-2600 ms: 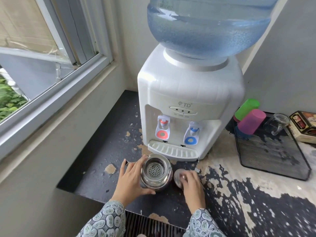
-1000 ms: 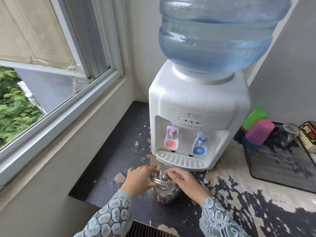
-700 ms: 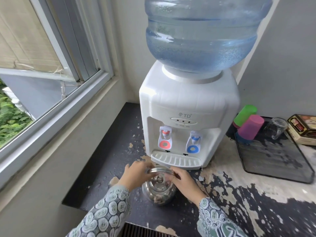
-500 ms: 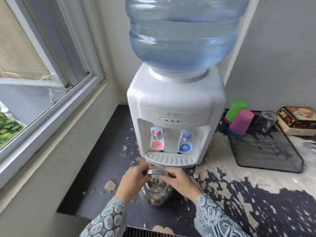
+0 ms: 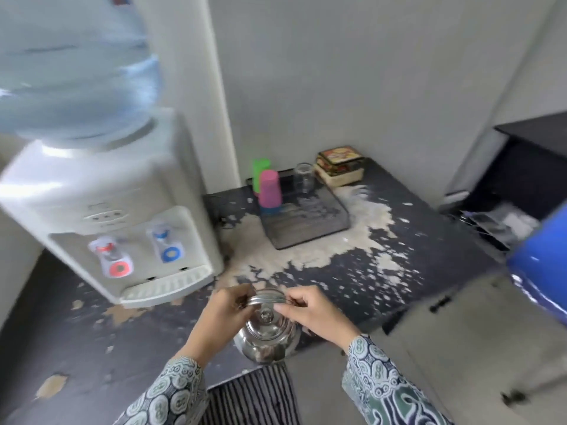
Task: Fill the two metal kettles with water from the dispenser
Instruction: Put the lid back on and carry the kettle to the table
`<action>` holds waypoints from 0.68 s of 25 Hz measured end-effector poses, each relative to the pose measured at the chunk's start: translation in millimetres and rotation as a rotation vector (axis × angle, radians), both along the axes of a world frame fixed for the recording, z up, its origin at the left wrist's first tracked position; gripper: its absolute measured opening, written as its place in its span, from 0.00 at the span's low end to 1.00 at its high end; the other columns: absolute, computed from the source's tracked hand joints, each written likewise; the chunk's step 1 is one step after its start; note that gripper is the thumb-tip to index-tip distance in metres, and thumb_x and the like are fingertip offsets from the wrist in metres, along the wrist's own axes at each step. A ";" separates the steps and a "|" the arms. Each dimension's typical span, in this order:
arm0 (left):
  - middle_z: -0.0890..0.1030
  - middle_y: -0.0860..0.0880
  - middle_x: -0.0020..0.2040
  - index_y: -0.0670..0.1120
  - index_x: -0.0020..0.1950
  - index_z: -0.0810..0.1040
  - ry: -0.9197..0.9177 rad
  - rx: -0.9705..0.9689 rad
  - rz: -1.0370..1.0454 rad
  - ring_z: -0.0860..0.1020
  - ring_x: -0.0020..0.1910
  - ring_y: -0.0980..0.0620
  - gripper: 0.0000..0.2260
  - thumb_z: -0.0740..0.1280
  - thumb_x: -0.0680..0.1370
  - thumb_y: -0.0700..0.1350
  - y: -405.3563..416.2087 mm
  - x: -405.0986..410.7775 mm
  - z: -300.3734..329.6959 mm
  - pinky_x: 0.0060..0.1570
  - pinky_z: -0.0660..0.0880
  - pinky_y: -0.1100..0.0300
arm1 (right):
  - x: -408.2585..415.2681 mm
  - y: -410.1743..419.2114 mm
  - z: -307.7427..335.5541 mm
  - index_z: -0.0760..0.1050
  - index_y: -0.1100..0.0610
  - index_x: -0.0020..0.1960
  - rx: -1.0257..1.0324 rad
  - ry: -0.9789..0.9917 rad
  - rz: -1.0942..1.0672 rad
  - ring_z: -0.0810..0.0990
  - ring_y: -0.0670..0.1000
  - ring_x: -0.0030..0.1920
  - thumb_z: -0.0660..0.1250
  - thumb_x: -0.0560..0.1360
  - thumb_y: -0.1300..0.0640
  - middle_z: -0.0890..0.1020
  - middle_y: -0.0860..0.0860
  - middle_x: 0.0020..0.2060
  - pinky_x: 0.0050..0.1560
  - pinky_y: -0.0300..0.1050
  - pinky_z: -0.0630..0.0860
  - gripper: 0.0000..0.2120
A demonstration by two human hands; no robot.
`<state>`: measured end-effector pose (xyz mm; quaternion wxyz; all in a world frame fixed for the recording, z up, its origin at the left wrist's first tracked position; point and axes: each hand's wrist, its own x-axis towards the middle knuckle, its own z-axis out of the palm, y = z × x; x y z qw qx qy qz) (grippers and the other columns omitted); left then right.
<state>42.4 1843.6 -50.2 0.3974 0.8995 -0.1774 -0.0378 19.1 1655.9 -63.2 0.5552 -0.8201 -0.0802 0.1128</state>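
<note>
- Round shiny metal kettle point(image 5: 267, 332), lidded, is hanging at six o'clock beyond the peeling black counter's point(image 5: 414, 256) edge.
- Left hand point(image 5: 222, 314) and right hand point(image 5: 316, 314) are both pinching its handle; loosening fingers could be dropping it, spilling any water.

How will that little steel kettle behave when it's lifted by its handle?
The kettle probably swings, since both hands grip only its thin bail handle. Its polished round body looks slippery. With the lid on, it's likely filled and heavy for its size.

a dark worktop point(image 5: 429, 250) with peeling paint carries a white water dispenser point(image 5: 116, 210) at its left side, a black tray point(image 5: 306, 222) near the back edge, and a decorated tin box point(image 5: 339, 164) in the back right corner.
</note>
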 end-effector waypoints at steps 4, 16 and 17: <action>0.79 0.54 0.27 0.50 0.30 0.74 -0.025 -0.034 -0.216 0.75 0.28 0.58 0.13 0.69 0.71 0.36 -112.0 -35.6 14.8 0.30 0.70 0.66 | -73.9 -110.6 14.4 0.71 0.65 0.34 0.003 -0.090 -0.189 0.71 0.49 0.32 0.66 0.71 0.45 0.73 0.54 0.29 0.34 0.44 0.67 0.22; 0.76 0.48 0.31 0.47 0.33 0.74 0.220 -0.323 -0.837 0.72 0.31 0.53 0.12 0.75 0.68 0.50 -436.0 -184.5 30.9 0.35 0.70 0.56 | -320.3 -353.5 41.5 0.73 0.55 0.32 0.075 -0.205 -0.895 0.71 0.41 0.31 0.67 0.74 0.58 0.73 0.45 0.27 0.35 0.31 0.68 0.13; 0.76 0.49 0.31 0.48 0.33 0.75 0.252 -0.332 -0.908 0.72 0.32 0.54 0.11 0.74 0.68 0.51 -462.3 -197.3 30.9 0.35 0.70 0.57 | -337.6 -370.7 38.8 0.74 0.57 0.33 0.076 -0.228 -0.973 0.72 0.43 0.32 0.67 0.74 0.58 0.74 0.48 0.28 0.37 0.34 0.69 0.12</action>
